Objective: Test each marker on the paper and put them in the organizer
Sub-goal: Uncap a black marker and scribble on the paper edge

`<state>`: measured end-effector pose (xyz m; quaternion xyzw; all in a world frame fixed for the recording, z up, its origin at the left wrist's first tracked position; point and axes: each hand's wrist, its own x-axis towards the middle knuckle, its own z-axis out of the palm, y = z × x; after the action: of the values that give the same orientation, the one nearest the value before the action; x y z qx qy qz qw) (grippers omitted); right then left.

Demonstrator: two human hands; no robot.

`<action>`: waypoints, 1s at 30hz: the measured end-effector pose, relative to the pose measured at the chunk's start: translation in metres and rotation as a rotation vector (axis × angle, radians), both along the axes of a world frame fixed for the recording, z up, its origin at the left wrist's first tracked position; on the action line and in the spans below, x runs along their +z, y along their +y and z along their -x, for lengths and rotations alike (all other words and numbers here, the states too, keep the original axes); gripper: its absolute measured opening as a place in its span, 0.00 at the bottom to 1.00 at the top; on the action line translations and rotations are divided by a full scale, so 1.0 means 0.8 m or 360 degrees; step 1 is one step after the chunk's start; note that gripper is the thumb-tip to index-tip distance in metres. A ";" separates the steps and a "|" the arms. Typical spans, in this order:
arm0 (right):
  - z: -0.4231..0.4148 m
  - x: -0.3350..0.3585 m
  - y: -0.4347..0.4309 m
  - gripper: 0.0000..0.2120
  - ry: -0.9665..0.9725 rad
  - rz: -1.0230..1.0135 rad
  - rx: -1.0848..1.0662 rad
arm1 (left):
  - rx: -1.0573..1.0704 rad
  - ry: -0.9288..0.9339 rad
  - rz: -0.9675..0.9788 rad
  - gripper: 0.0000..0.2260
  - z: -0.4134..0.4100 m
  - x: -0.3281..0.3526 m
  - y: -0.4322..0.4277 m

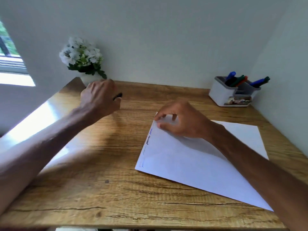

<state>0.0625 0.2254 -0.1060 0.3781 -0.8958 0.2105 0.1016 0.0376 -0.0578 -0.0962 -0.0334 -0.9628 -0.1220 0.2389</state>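
Several markers (blue, green) in organizer; left hand grips dark marker.

A wooden table with a bold grain fills the corner between white walls. A white paper lies askew on its right half, with faint scribbles along the paper's left edge. An organizer stands at the far right corner and a white pot of flowers at the far left, seemingly on the very edge.
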 end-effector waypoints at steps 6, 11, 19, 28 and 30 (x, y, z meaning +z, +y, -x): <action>-0.001 -0.010 -0.011 0.08 -0.0003 -0.0021 -0.0049 | 0.0198 -0.0383 -0.0005 0.09 0.008 0.005 -0.017; -0.005 -0.020 -0.015 0.06 -0.0001 0.0048 -0.0093 | 0.0115 -0.0355 -0.0076 0.06 0.013 0.004 -0.025; -0.009 -0.022 -0.023 0.06 0.0021 0.0065 -0.0132 | 0.0027 -0.0313 -0.0122 0.04 0.007 0.003 -0.008; -0.006 0.007 -0.040 0.05 -0.0509 0.0827 -0.0323 | -0.0603 -0.0182 -0.0843 0.06 -0.033 0.013 0.052; -0.002 0.018 -0.045 0.09 -0.0802 0.1177 -0.0268 | -0.0714 -0.0115 -0.0903 0.06 -0.045 0.011 0.063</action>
<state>0.0643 0.1893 -0.0912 0.1792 -0.7848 0.5928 0.0253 0.0732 -0.0075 -0.0870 -0.1720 -0.8671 -0.4349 0.1719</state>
